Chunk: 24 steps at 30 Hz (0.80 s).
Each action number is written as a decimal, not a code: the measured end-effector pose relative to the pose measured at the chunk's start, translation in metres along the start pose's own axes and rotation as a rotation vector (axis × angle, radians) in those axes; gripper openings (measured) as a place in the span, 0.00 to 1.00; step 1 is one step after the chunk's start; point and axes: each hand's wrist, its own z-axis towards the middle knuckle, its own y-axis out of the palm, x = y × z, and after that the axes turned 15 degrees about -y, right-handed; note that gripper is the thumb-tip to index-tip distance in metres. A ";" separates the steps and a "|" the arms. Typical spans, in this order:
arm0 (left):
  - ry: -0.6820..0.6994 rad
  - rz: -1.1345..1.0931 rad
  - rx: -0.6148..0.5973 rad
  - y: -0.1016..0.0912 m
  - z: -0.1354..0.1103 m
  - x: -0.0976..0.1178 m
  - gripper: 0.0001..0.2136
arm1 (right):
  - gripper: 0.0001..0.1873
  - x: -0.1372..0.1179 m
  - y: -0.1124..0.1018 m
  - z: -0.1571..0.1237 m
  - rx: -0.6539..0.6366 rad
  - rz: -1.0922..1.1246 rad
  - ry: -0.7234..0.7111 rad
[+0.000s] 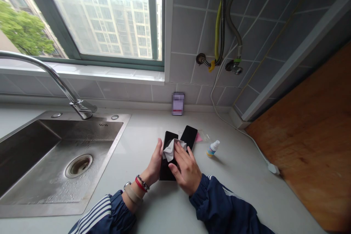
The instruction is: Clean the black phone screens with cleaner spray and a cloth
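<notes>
My left hand point(155, 162) grips the left edge of a black smartphone point(166, 173), thumb along its side. Over the phone's dark screen, my right hand point(187, 168) presses a grey cleaning cloth point(169, 150) with zigzag edges under its fingers. A second black smartphone point(189, 134) lies just behind, partly covered by the cloth and my right fingers. To the right stands a small white spray bottle point(213, 148) with a blue and yellow label.
A steel sink point(109, 161) with a curved tap point(61, 84) is at the left. Another phone point(178, 104) leans on the back wall. A clear packet with something pink point(198, 138) lies behind the second phone. A white cable point(241, 131) runs along the right to a wooden board point(304, 135).
</notes>
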 end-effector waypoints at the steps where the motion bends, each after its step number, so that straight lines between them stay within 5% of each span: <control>1: 0.017 0.012 -0.005 -0.002 0.002 -0.002 0.33 | 0.34 0.000 0.001 0.000 -0.001 -0.007 0.001; 8: 0.146 0.277 0.043 -0.008 0.005 -0.013 0.26 | 0.36 0.003 0.006 -0.002 0.029 -0.028 0.051; 14: 0.235 0.467 0.044 -0.006 0.000 -0.013 0.23 | 0.38 0.000 0.003 -0.001 0.195 -0.072 0.108; 17: 0.233 0.422 0.045 -0.003 -0.001 -0.013 0.23 | 0.36 -0.004 0.004 -0.001 0.194 -0.078 0.072; 24: 0.048 -0.040 0.027 0.000 0.000 0.001 0.30 | 0.38 -0.013 -0.003 0.002 -0.081 -0.004 -0.168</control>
